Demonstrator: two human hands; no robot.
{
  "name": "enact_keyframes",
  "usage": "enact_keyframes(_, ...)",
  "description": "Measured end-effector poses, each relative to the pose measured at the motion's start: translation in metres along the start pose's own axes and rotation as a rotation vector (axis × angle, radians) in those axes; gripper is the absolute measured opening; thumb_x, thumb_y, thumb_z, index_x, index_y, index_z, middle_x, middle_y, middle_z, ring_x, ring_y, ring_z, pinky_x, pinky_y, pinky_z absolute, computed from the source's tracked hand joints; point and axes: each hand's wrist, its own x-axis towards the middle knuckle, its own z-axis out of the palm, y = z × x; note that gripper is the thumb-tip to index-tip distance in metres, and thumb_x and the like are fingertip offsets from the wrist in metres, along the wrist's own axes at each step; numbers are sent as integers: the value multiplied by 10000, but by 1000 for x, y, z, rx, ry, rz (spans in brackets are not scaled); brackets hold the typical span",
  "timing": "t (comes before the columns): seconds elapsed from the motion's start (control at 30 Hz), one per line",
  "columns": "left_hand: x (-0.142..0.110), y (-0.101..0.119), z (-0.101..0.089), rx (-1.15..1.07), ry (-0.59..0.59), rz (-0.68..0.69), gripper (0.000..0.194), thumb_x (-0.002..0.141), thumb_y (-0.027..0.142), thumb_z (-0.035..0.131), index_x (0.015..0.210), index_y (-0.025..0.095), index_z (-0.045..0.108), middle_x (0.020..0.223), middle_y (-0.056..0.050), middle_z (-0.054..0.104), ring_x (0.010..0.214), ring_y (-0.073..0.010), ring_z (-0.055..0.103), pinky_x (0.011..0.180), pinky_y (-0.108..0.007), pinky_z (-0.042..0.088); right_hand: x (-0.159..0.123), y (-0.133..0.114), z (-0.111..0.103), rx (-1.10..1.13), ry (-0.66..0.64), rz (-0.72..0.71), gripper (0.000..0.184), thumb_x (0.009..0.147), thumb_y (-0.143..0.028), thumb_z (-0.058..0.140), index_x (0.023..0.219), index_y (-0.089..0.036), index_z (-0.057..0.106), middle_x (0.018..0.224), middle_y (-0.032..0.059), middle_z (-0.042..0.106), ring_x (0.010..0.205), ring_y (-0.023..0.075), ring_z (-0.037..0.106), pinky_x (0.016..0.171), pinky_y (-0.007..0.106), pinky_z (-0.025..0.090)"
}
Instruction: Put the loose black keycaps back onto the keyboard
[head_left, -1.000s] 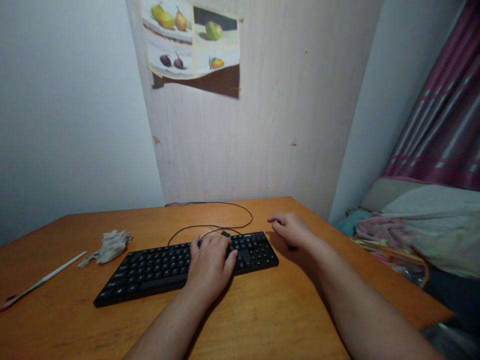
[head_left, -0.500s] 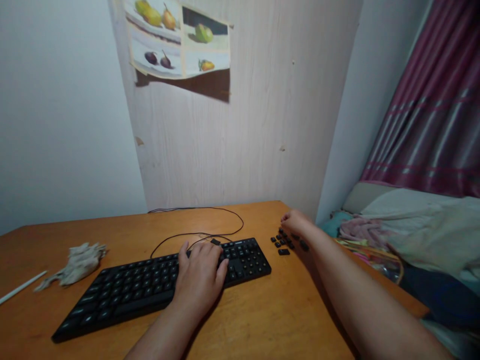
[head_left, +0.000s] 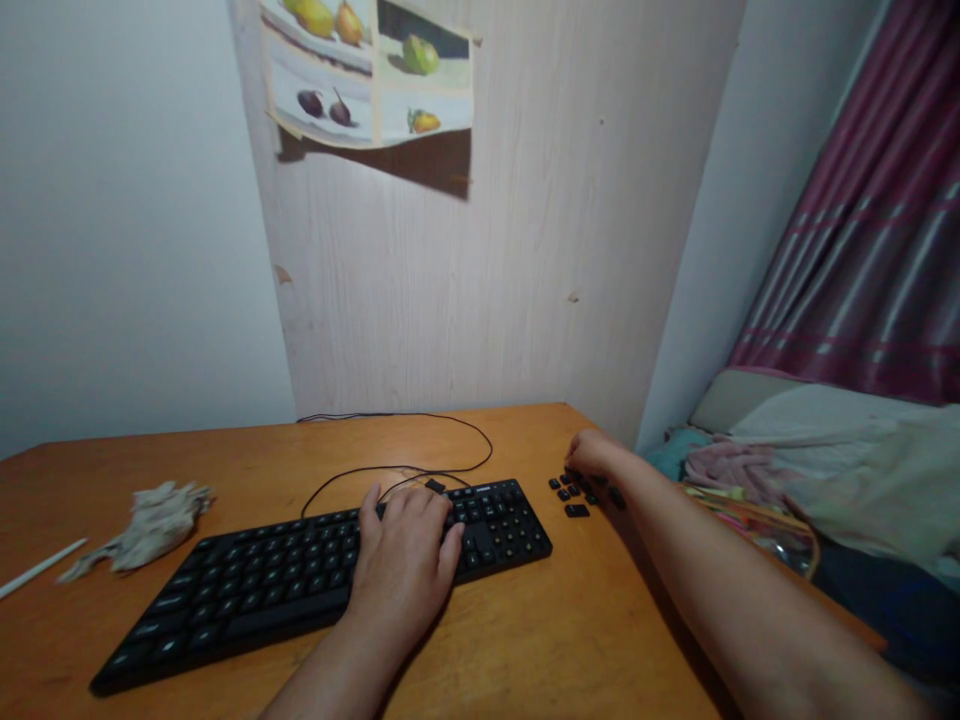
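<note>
A black keyboard (head_left: pixel 277 575) lies at an angle on the wooden table (head_left: pixel 510 650). My left hand (head_left: pixel 409 540) rests palm down across its middle right, fingers spread and nothing in its grip. On the number pad (head_left: pixel 514 525) several key positions show bare posts without caps. Beyond the keyboard's right end, loose black keycaps (head_left: pixel 576 510) lie in a small cluster. Over the far side of this cluster, my right hand (head_left: pixel 592 455) has its fingers bent together and pointing down. Its fingertips are small and partly hidden, so what they pinch cannot be made out.
Behind the keyboard runs a thin black cable (head_left: pixel 397 468). A crumpled greyish cloth (head_left: pixel 154 525) and a white stick (head_left: pixel 41 568) lie on the left. The wall (head_left: pixel 510 330) rises behind the table. Right of the table are bedding (head_left: pixel 847 460) and a basket-like rim (head_left: pixel 814 545).
My right hand has dropped slightly closer to the keycaps. The left hand stays put on the keyboard. The whole view has shifted a little.
</note>
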Motion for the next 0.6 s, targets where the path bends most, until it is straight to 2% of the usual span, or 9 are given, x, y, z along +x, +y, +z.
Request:
enact_keyframes(0.33, 0, -1, 2, -7, -1, 1, 159, 918, 317, 516, 967, 233, 642, 1077, -69, 673, 1128, -288, 561, 1141, -608, 171, 7, 1, 8, -11, 24, -31, 116, 615, -230, 804, 707, -186, 748, 793, 86, 751, 789, 240, 709, 707, 315, 527)
enact_keyframes(0.6, 0, -2, 3, 6, -6, 6, 154, 919, 320, 514, 964, 237, 635, 1080, -70, 677, 1125, -288, 555, 1148, -612, 153, 6, 3, 9, 27, 11, -55, 60, 647, -220, 763, 679, -173, 741, 675, 67, 717, 682, 205, 683, 643, 279, 495)
